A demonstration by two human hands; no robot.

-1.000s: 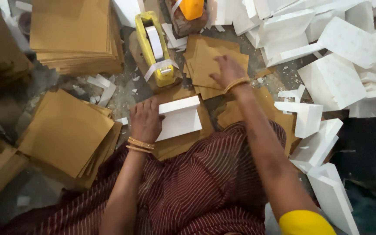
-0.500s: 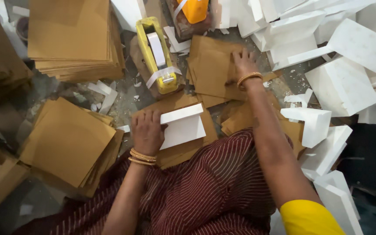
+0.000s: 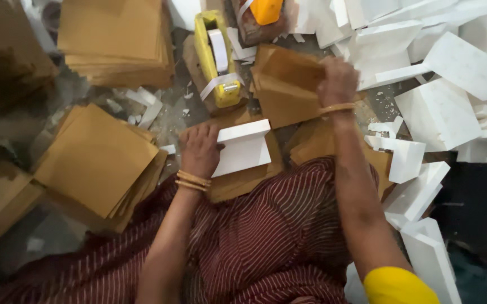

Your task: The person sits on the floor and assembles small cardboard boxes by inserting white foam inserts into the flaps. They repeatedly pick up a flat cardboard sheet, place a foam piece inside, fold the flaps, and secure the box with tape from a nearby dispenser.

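Left hand, fingers together, flat against 1 folded white box; right hand clamped on brown card sheet; risk: neighbouring sheets dragged askew.

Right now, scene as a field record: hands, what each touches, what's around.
left hand: rests on white folded box piece, lying on brown card
right hand: lifts one brown card sheet by its edge
tape dispenser: yellow, ahead between the hands
brown card stacks: on the left
white box pieces: heaped on the right
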